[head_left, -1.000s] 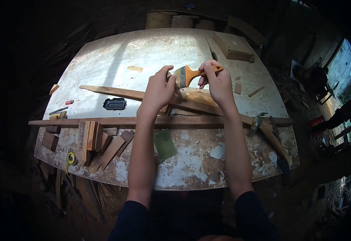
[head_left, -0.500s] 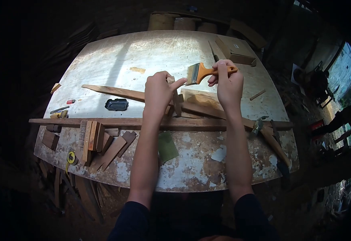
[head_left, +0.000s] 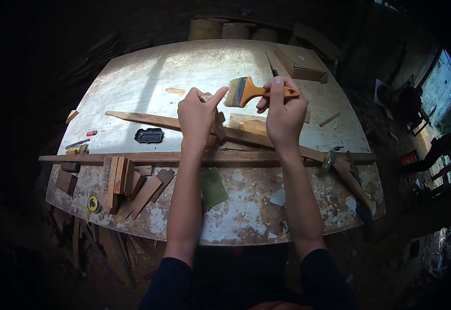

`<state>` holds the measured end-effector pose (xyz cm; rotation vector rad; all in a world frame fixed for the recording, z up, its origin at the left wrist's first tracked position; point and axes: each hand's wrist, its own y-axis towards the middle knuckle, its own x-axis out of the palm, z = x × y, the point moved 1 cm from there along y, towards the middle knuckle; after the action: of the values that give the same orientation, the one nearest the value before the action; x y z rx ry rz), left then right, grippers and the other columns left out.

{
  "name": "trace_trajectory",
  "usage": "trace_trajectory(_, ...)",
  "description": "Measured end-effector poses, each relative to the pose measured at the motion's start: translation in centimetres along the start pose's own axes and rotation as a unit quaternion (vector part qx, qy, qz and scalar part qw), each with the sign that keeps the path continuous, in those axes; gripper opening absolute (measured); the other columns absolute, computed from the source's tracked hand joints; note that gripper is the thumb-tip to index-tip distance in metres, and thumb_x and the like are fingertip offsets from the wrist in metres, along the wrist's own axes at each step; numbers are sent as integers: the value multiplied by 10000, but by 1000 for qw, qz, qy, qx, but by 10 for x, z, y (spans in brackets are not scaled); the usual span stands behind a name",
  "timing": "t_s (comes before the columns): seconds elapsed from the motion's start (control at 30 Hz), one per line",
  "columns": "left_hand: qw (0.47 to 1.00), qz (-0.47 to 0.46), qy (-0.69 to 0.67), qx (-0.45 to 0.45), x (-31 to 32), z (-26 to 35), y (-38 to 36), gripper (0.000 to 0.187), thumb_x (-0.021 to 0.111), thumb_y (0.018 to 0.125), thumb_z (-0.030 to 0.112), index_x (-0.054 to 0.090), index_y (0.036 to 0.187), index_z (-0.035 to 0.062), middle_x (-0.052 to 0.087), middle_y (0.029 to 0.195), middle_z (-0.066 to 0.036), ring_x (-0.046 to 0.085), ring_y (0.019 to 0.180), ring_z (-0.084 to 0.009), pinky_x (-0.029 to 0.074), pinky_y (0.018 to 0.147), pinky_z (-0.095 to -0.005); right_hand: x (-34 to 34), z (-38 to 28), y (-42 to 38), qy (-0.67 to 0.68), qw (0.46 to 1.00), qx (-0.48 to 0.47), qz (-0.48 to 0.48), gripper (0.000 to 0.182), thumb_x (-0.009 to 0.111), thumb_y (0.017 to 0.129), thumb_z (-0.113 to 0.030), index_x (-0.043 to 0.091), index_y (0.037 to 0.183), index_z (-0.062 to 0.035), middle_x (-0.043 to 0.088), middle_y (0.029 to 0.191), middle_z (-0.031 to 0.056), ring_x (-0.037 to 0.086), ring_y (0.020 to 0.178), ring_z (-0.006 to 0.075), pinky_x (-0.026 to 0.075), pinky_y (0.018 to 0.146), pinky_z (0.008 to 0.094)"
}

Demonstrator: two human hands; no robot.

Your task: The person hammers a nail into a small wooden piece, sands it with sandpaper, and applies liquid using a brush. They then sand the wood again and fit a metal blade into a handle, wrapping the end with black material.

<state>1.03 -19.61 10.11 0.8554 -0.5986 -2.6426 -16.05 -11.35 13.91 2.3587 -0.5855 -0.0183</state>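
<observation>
A paintbrush (head_left: 251,92) with an orange handle and pale bristles is gripped in my right hand (head_left: 286,116), its bristles pointing left. My left hand (head_left: 197,114) has its fingers curled round a narrow wooden piece (head_left: 218,125), whose lower end shows below the hand. The left thumb sticks out, its tip right by the bristles. Beneath both hands a long tapered wooden strip (head_left: 148,119) lies slantwise across the bench. A pale board (head_left: 254,124) lies behind it, partly hidden by my right hand. Left of my left forearm sits a small black tray (head_left: 149,135).
A long wooden bar (head_left: 96,158) crosses the worn bench (head_left: 251,217). Wood blocks (head_left: 119,181) and a yellow tape measure (head_left: 93,203) are at the left. On the right lies a hammer (head_left: 350,182). Green sandpaper (head_left: 213,188) lies between my forearms; a cardboard box (head_left: 308,67) stands behind.
Both hands have shifted slightly left, the brush and wooden piece with them. The brush has turned flatter, its bristles now pointing more to the left and close to the left thumb.
</observation>
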Motion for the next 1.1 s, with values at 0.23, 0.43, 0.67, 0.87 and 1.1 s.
trace_trajectory(0.23, 1000, 20, 6, 12, 3, -4, 2, 737, 873, 865, 608, 521, 666, -8, 559, 562, -130, 508, 508, -247, 468, 559, -427, -1, 17, 9, -3, 990, 122, -74, 333, 553, 1118, -225, 685, 955, 34, 678, 752, 60, 691, 619, 114, 583, 594, 267)
trace_trajectory(0.43, 999, 15, 29, 24, 7, 2, 0, 740, 852, 876, 627, 551, 696, -25, 579, 579, -190, 558, 533, -364, 511, 592, -475, 2, 34, 3, -172, 932, 232, -219, 339, 531, 1152, -249, 653, 978, 14, 658, 780, 53, 694, 654, 121, 592, 601, 277)
trace_trajectory(0.67, 996, 43, 29, 71, 18, -33, 10, 709, 876, 870, 580, 554, 686, -24, 523, 563, -117, 520, 518, -268, 477, 576, -434, -5, 36, 10, -41, 975, 166, -144, 315, 556, 1124, -225, 682, 974, 22, 686, 778, 69, 706, 658, 123, 593, 631, 269)
trace_trajectory(0.87, 999, 19, 28, -4, 1, -9, 5, 730, 859, 871, 611, 561, 688, -30, 566, 581, -154, 551, 534, -311, 498, 599, -455, -3, 45, 9, 26, 982, 135, -130, 354, 558, 1113, -255, 699, 953, 28, 698, 751, 81, 711, 630, 139, 596, 609, 283)
trace_trajectory(1.1, 999, 7, 41, 2, 6, -9, 5, 742, 849, 866, 633, 558, 679, -23, 578, 581, -148, 549, 532, -288, 500, 604, -444, 0, 40, 7, 54, 984, 115, -126, 327, 532, 1123, -218, 685, 973, 30, 692, 779, 77, 719, 653, 142, 610, 613, 276)
